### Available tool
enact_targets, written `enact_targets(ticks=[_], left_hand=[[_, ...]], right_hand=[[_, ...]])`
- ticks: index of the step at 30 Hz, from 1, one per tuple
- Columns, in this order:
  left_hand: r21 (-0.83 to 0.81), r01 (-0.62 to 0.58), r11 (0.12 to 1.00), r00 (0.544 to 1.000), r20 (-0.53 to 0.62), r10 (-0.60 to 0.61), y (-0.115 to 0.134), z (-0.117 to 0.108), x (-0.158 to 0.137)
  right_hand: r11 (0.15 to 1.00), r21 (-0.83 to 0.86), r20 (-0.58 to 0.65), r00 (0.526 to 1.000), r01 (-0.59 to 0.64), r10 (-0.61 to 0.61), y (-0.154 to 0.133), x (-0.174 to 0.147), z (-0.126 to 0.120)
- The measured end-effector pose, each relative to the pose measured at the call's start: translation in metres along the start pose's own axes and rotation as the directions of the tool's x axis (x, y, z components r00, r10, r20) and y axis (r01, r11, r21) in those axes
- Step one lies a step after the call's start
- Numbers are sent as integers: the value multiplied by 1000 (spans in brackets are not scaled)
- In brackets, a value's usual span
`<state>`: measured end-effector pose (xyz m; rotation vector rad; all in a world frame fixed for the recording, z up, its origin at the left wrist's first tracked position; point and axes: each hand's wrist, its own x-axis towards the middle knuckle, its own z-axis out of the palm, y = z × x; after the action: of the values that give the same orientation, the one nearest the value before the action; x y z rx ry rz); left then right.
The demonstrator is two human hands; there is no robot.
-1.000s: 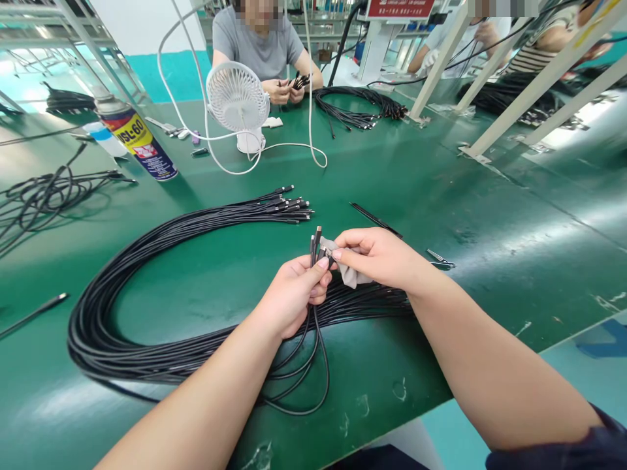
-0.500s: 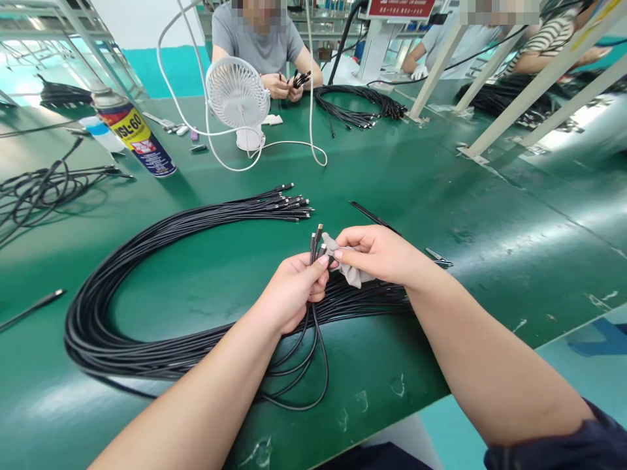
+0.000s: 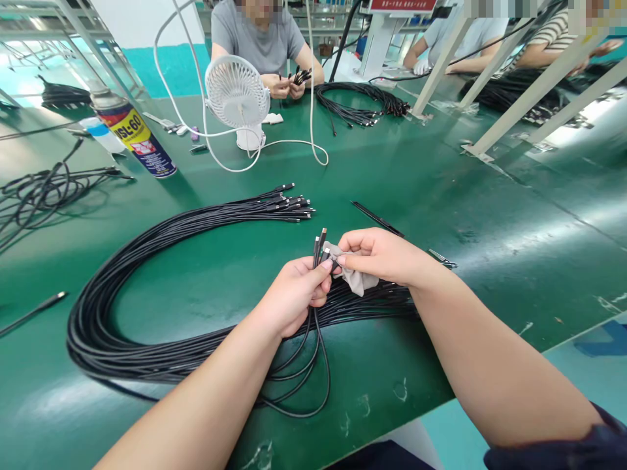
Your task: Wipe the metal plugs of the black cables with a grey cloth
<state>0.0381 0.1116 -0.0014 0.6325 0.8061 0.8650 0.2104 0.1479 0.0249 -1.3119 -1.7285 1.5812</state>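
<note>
Several black cable ends with metal plugs (image 3: 317,247) stick up out of my left hand (image 3: 306,287), which is closed around them. My right hand (image 3: 375,256) pinches a crumpled grey cloth (image 3: 356,281) against one of the connectors, touching the fingers of the left. The held cables (image 3: 321,346) hang in loops below my left hand. Beneath both hands and round to the left curves a thick bundle of black cables (image 3: 93,300). Its plug ends (image 3: 294,207) lie together beyond my hands.
A spray can (image 3: 142,140) stands at the left by tangled cables (image 3: 44,189). A white fan (image 3: 238,98) with a looping cord is farther back. Tweezers (image 3: 377,219) lie beyond my right hand. Across the green table (image 3: 416,170), a co-worker (image 3: 259,46) holds cables.
Both hands stay together on the cable ends and cloth, with only a slight shift. The view has moved a little; nothing has been let go.
</note>
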Motion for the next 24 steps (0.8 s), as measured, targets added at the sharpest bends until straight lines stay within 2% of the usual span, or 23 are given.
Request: enact_targets(ticks=[4,9,15,18,21,24], left_hand=[[-2,21,1000,1000,-4,-21,0,0,0],[-23,8,1000,1000,12,-8,0,0,0],[-8,-11,1000,1000,-20,11,-3,-1,2],[-44,-41,998,997,-63,38,-6,-3,5],[-62,-41,997,995,-94,35,-8,-4,6],[-19,-41,999,998,-49,40,-8,-3,4]], right_hand=[[999,39,16,1000,-27,27,6,3,-1],[1000,12,-20,1000,19,-18,7,3,1],[997,-83,83,996,-4,11,8,13,-2],[998,-55,82,996,31,-27,12,21,6],[995,-42,30,996,90,-89,14,22,15],[979,-133,-26,987,155,-160,14,13,15]])
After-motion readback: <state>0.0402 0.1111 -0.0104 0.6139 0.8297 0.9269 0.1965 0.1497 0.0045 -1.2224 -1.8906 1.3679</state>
